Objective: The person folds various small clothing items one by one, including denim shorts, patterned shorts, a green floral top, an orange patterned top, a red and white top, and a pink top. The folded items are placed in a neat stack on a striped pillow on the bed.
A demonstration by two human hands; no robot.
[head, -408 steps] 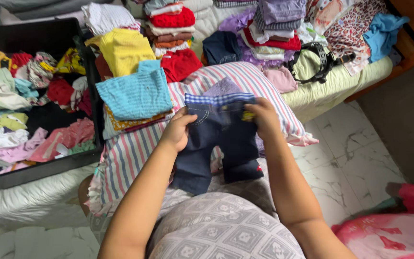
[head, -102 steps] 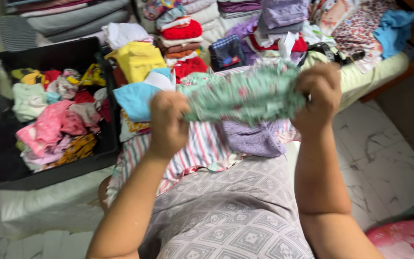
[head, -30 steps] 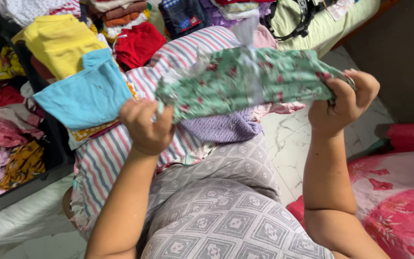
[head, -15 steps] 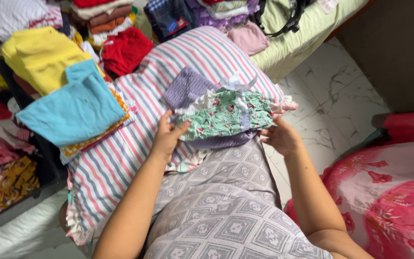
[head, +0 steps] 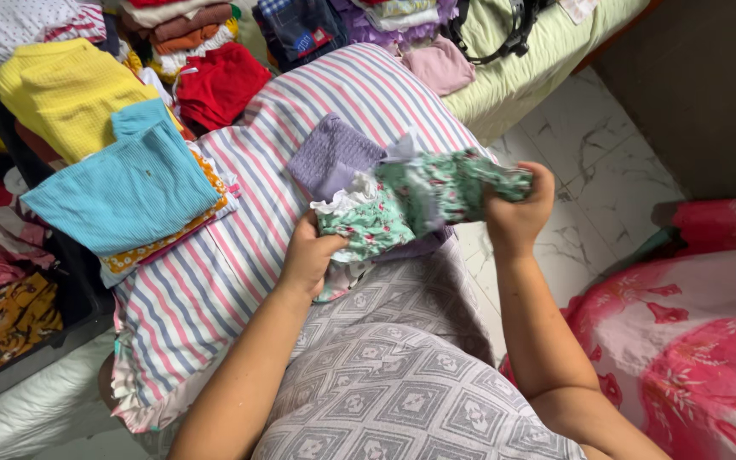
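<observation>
Both hands hold 1 small green flowered garment [head: 419, 200] over a striped pillow [head: 240, 255]. The left hand [head: 310, 255] has a closed grip on its lower, white-frilled end, and the right hand [head: 517, 209] has a closed grip on the other end, lifted a little higher, so the cloth hangs stretched between them, probably to square it up. It hovers just above a folded purple knit piece [head: 331, 158] that lies on the pillow. The pillow rests across the person's lap and seems to serve as the working surface.

To the left a folded light blue top [head: 125, 187] sits on a short stack, with a yellow top [head: 66, 89] and a red garment [head: 219, 81] behind it. Loose clothes fill a black case [head: 70, 290] at the left edge, cut off by the frame. The garment's shape is hard to make out because it is bunched, and its far side is hidden behind the right fingers. A pink flowered cloth [head: 700, 307] at the right is only partly shown.
</observation>
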